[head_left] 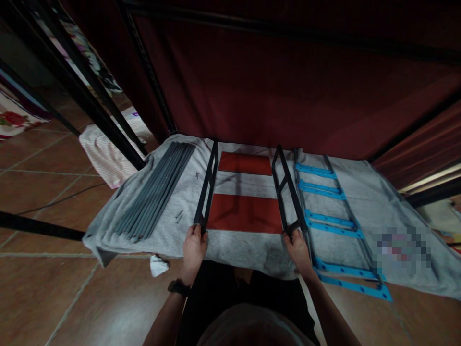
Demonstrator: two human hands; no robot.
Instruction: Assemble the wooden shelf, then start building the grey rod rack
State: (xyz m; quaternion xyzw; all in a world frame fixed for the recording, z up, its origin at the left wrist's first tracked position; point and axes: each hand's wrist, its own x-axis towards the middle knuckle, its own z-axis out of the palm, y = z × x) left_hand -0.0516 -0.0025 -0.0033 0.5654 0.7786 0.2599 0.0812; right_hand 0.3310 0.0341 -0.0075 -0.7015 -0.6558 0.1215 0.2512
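Left hand (193,246) and right hand (297,245) each grip an upright black metal side frame (206,189), (287,192); red shelf panels (245,213) lie between, grey steel rods (154,192) unused

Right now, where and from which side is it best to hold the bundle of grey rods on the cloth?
Probably around the middle of the bundle of grey rods, from above. They lie loose, side by side and long on the grey cloth, so gripping one end would likely let them tip or spread.

Your black frame rails (208,185) flank red panels (245,213) on grey cloth (363,202); blue-rung ladder frame (329,211) right, grey rods (158,190) left, terracotta floor tiles (39,288).
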